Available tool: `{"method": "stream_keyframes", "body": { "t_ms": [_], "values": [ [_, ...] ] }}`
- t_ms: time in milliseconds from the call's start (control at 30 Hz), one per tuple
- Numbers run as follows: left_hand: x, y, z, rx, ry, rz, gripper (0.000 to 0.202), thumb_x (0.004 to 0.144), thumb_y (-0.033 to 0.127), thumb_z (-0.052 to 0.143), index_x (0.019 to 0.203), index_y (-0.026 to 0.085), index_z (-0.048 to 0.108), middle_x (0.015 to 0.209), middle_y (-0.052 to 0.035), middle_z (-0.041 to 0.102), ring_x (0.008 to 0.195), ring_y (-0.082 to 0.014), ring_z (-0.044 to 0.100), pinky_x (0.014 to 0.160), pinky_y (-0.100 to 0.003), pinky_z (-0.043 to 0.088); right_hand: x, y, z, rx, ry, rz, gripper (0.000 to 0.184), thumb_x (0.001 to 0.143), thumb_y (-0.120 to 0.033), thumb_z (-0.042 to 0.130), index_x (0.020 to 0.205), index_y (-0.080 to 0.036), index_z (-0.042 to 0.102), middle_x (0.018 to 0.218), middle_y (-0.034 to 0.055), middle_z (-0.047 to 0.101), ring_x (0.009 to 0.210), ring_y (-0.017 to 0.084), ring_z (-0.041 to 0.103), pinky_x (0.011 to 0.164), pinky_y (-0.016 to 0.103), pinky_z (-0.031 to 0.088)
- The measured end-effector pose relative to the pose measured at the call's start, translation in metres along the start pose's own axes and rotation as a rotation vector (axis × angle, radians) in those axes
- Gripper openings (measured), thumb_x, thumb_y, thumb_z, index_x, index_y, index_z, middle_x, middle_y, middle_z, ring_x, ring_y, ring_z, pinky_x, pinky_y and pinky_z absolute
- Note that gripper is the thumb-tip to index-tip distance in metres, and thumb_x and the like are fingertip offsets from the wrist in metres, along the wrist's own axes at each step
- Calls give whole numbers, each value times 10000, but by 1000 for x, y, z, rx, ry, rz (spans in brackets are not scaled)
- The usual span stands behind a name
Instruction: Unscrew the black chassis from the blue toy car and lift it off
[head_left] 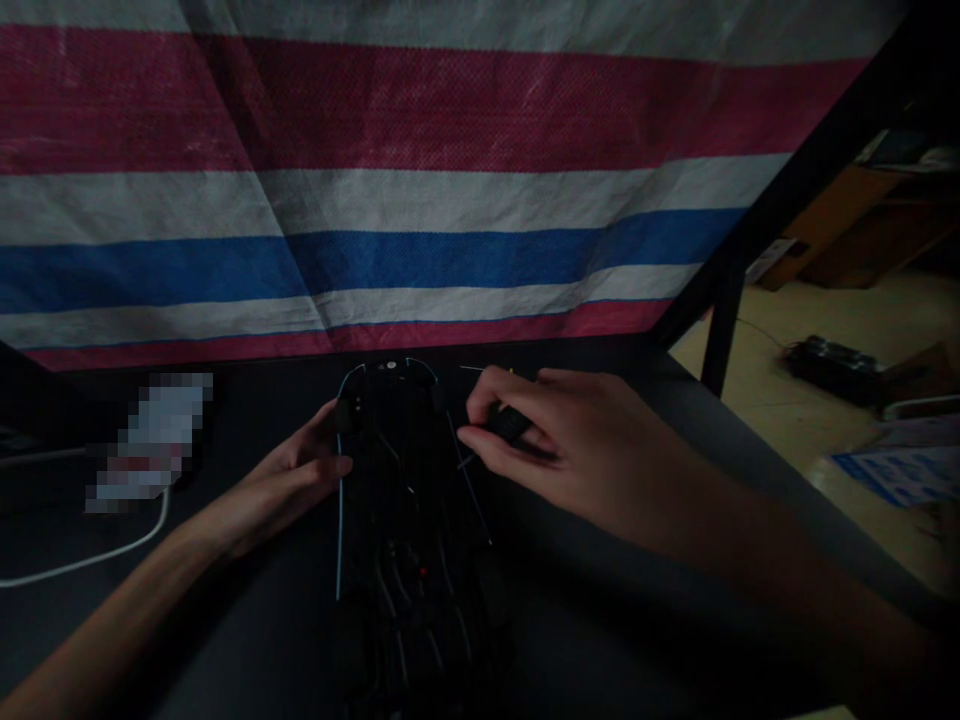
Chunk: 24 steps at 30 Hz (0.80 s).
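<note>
A dark model car (411, 490) lies upside down on the black table, its underside with moulded pipes facing up and a thin light-blue edge along its body. My left hand (300, 470) grips its left side, thumb on the edge and fingers partly hidden behind it. Just off the car's right side, my right hand (562, 430) is closed around a small black ribbed object (508, 422), held between thumb and fingers. Most of that object is hidden in the hand, so its kind is unclear. A thin pale rod (471, 368) shows beyond the right fingertips.
A pixelated pale object (154, 440) with a white cable (161, 520) lies at the table's left. Behind the table hangs a striped red, white and blue sheet (375, 200). A dark frame post (724, 330) stands at the right, with clutter on the floor beyond.
</note>
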<state>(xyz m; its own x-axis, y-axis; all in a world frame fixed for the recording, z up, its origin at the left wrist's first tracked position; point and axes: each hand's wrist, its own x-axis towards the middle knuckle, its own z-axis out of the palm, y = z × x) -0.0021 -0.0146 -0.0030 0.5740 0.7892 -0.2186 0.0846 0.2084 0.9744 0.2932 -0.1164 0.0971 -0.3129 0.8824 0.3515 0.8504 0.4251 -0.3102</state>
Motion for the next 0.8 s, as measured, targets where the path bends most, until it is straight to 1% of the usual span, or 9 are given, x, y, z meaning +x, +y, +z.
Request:
{"method": "stream_keyframes", "body": {
  "t_ms": [67, 133, 233, 333, 433, 500, 633, 733, 800],
  "values": [
    [0, 1, 1, -13, -30, 12, 704, 882, 343, 716, 1522, 433, 437, 1644, 12, 434, 1503, -342, 414, 1210, -460, 425, 2, -4, 2, -2, 28, 31, 179, 1008, -421, 588, 1007, -246, 625, 629, -73, 582, 532, 113, 553, 553, 253, 339],
    [0, 1, 1, -32, -45, 13, 713, 891, 335, 708, 1535, 431, 419, 1640, 8, 441, 1515, -335, 394, 1234, -466, 386, 3, -7, 3, -24, 52, 37, 203, 1016, -432, 560, 999, -238, 619, 626, -70, 582, 544, 122, 552, 571, 267, 345],
    [0, -1, 1, -37, -31, 9, 773, 881, 328, 713, 1566, 421, 368, 1632, -6, 452, 1541, -330, 345, 1257, -486, 335, 2, -10, 5, -56, 96, 11, 132, 968, -345, 586, 1004, -220, 609, 756, -36, 667, 675, 151, 605, 686, 295, 403],
    [-1, -1, 1, -17, -5, 3, 804, 873, 335, 712, 1584, 397, 342, 1608, -29, 484, 1550, -339, 323, 1260, -510, 320, 1, -9, 9, 45, 121, -25, 148, 916, -219, 596, 1063, -205, 593, 932, -10, 723, 816, 151, 646, 790, 291, 448],
    [-1, 2, 3, -14, -12, 3, 791, 862, 355, 730, 1567, 400, 377, 1601, -32, 494, 1537, -352, 347, 1257, -513, 328, 0, -7, 15, 176, 141, -35, 165, 967, -186, 560, 1124, -222, 596, 1070, -15, 749, 915, 121, 681, 826, 248, 480],
    [-1, 3, 4, -10, -4, 4, 796, 846, 364, 750, 1557, 408, 394, 1607, -25, 485, 1536, -363, 345, 1260, -520, 324, 1, -5, 18, 223, 151, -34, 163, 998, -211, 561, 1145, -247, 623, 1119, -35, 756, 890, 100, 692, 817, 229, 489],
    [0, 3, 4, -8, 7, 9, 784, 853, 365, 743, 1555, 406, 396, 1611, -20, 481, 1547, -362, 321, 1257, -521, 332, 1, -1, 26, 242, 234, -22, 106, 997, -252, 605, 1070, -254, 682, 976, -68, 766, 615, 62, 605, 698, 211, 471],
    [1, 1, 3, -34, -26, 14, 758, 855, 352, 746, 1539, 401, 423, 1606, -20, 488, 1537, -365, 343, 1247, -520, 352, 1, 2, 32, 229, 300, -7, 81, 985, -264, 629, 1017, -242, 700, 802, -76, 720, 548, 59, 559, 609, 211, 424],
    [1, 0, 3, -54, -2, 7, 756, 847, 341, 751, 1531, 402, 436, 1592, -19, 507, 1541, -365, 332, 1243, -524, 356, 1, 3, 35, 230, 320, 8, 87, 987, -284, 631, 1002, -240, 705, 710, -81, 667, 534, 61, 556, 572, 214, 399]
  ]
}}
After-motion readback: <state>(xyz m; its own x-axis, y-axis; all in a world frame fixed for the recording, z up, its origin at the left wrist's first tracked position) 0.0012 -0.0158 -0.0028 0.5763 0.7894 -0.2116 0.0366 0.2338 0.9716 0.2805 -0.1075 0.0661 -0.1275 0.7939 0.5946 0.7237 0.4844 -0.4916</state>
